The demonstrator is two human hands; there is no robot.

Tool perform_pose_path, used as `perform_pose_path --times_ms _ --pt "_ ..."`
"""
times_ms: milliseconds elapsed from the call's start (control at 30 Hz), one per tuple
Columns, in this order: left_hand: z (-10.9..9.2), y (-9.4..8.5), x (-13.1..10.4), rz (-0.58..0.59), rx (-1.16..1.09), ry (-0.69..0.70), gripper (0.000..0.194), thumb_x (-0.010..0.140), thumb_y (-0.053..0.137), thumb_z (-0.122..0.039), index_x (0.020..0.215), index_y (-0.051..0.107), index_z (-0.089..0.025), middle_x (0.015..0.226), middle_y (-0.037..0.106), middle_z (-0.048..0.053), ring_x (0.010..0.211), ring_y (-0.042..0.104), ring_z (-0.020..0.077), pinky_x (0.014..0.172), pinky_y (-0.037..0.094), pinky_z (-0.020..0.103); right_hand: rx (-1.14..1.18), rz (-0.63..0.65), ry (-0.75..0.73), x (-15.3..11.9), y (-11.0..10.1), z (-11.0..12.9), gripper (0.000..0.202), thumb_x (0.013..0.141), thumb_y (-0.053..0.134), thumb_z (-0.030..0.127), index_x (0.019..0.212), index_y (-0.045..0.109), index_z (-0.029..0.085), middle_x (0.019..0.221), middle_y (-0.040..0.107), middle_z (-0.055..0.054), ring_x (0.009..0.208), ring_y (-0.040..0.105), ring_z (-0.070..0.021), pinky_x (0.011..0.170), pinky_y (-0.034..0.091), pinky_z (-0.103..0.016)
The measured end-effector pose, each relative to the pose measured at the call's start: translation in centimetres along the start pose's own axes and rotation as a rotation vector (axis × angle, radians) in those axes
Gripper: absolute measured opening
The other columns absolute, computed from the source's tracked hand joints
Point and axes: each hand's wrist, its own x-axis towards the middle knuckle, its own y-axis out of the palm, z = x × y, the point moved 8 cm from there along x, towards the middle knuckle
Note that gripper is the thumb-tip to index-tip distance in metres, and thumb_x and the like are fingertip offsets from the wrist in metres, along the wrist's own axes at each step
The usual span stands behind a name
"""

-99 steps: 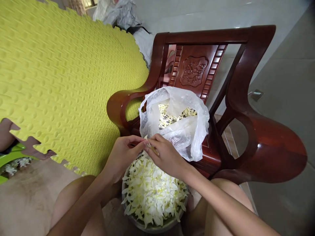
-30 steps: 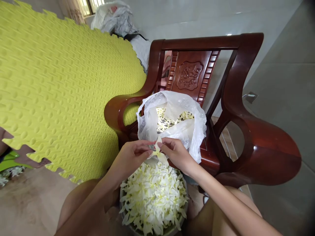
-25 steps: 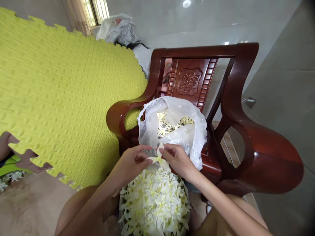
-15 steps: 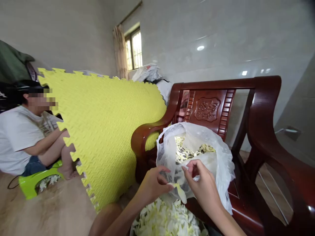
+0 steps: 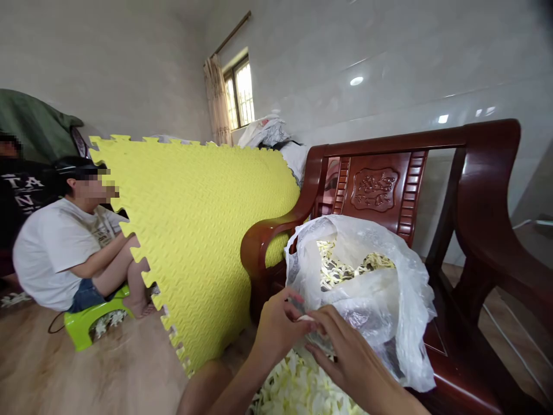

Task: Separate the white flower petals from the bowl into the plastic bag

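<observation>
Fingertips of my left hand (image 5: 280, 325) pinch a small whitish flower piece (image 5: 306, 317), mostly hidden by the fingers. My right hand (image 5: 341, 346) meets it from the right, its index fingertip at the piece and its thumb apart below. Under both hands lies a heap of pale yellow-white petals (image 5: 298, 383). Just beyond them, an open translucent plastic bag (image 5: 410, 288) rests on the dark red wooden chair (image 5: 449, 369), with pale flower pieces (image 5: 334, 274) inside.
A yellow foam mat (image 5: 207, 230) stands upright on the left. Beyond it a person in a white shirt (image 5: 47, 248) sits on a green stool (image 5: 80, 328), with another person in black (image 5: 30, 184) behind. The chair's armrest (image 5: 259, 242) curves beside the bag.
The view has shifted left. My right hand has come over to my left fingertips, and the hands now meet. The petal that hung from my left fingers is no longer seen hanging there.
</observation>
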Motion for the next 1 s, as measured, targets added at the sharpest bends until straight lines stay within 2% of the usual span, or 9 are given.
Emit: perform_pose_path --times_ms 67,200,333,533,633,667,733,833,1000 --pt "0.3 0.5 -0.3 0.035 -0.052 -0.035 0.046 0.047 0.087 -0.027 0.081 0.058 -0.017 0.048 0.054 -0.007 0.046 0.048 0.0111 0.046 0.032 0.022 0.090 0.071 0.092 -0.4 1.3 -1.9 0.022 0.091 0.050 0.015 0.108 0.060 0.025 0.093 0.065 -0.005 0.077 0.066 -0.0178 0.065 0.055 -0.028" --pt "1.1 1.6 -0.8 0.151 -0.228 -0.144 0.057 0.042 0.091 -0.043 0.081 0.060 -0.016 0.043 0.052 -0.008 0.041 0.052 0.0128 0.043 0.039 0.024 0.222 0.045 0.151 -0.8 1.9 -3.6 0.018 0.088 0.057 0.022 0.071 0.062 0.021 0.063 0.058 0.000 0.053 0.056 -0.0145 0.050 0.046 -0.024" --pt "0.2 0.9 -1.2 0.183 -0.406 -0.121 0.055 0.043 0.090 -0.048 0.078 0.064 -0.014 0.044 0.055 -0.006 0.041 0.054 0.0111 0.046 0.043 0.023 0.467 0.058 0.375 -1.1 1.6 -5.0 0.023 0.082 0.066 0.040 0.071 0.068 0.020 0.062 0.063 -0.002 0.055 0.058 -0.0156 0.051 0.047 -0.023" --pt "-0.8 -2.4 -1.3 -0.037 -0.421 -0.059 0.047 0.050 0.087 -0.051 0.068 0.067 -0.012 0.056 0.062 0.000 0.050 0.057 0.0100 0.054 0.047 0.024 0.786 -0.504 0.917 -3.7 -1.9 -10.8 0.033 0.067 0.077 0.049 0.082 0.068 0.021 0.062 0.058 0.000 0.051 0.049 -0.0136 0.046 0.043 -0.024" --pt "-0.5 -3.0 -1.5 -0.063 -0.420 -0.069 0.041 0.053 0.087 -0.047 0.069 0.069 -0.014 0.060 0.064 0.000 0.053 0.058 0.0096 0.056 0.048 0.022 0.756 -0.632 1.028 -4.6 -2.6 -12.6 0.033 0.066 0.074 0.049 0.078 0.062 0.021 0.056 0.051 0.004 0.049 0.045 -0.0128 0.046 0.041 -0.025" --pt "-0.4 -3.1 -1.6 -0.063 -0.424 -0.069 0.039 0.053 0.088 -0.044 0.071 0.069 -0.015 0.061 0.066 -0.001 0.055 0.059 0.0093 0.058 0.048 0.021 0.675 -0.592 1.033 -4.6 -2.8 -12.8 0.032 0.067 0.070 0.050 0.075 0.060 0.020 0.054 0.049 0.004 0.048 0.044 -0.0128 0.045 0.040 -0.025" --pt "-0.2 -2.6 -1.8 -0.009 -0.435 -0.084 0.036 0.058 0.087 -0.040 0.079 0.071 -0.016 0.072 0.071 0.001 0.066 0.064 0.0116 0.065 0.051 0.022 0.515 -0.151 0.906 -3.2 -0.9 -12.2 0.035 0.078 0.057 0.052 0.071 0.059 0.018 0.054 0.050 0.002 0.048 0.045 -0.0128 0.046 0.038 -0.025" --pt "0.2 -1.3 -1.7 0.118 -0.294 -0.108 0.044 0.057 0.089 -0.036 0.092 0.070 -0.016 0.075 0.075 0.004 0.070 0.069 0.0169 0.067 0.054 0.026 0.443 0.065 0.910 -4.0 1.0 -12.1 0.029 0.073 0.068 0.042 0.062 0.060 0.017 0.056 0.055 0.001 0.053 0.051 -0.0131 0.051 0.037 -0.024" --pt "1.1 0.9 -1.1 0.176 -0.043 -0.139 0.056 0.056 0.089 -0.033 0.105 0.068 -0.018 0.067 0.074 0.001 0.064 0.067 0.0156 0.062 0.052 0.024 0.047 0.560 0.712 -5.4 4.8 -10.3 0.019 0.084 0.063 0.034 0.079 0.065 0.016 0.078 0.068 -0.005 0.072 0.061 -0.0191 0.060 0.037 -0.026"
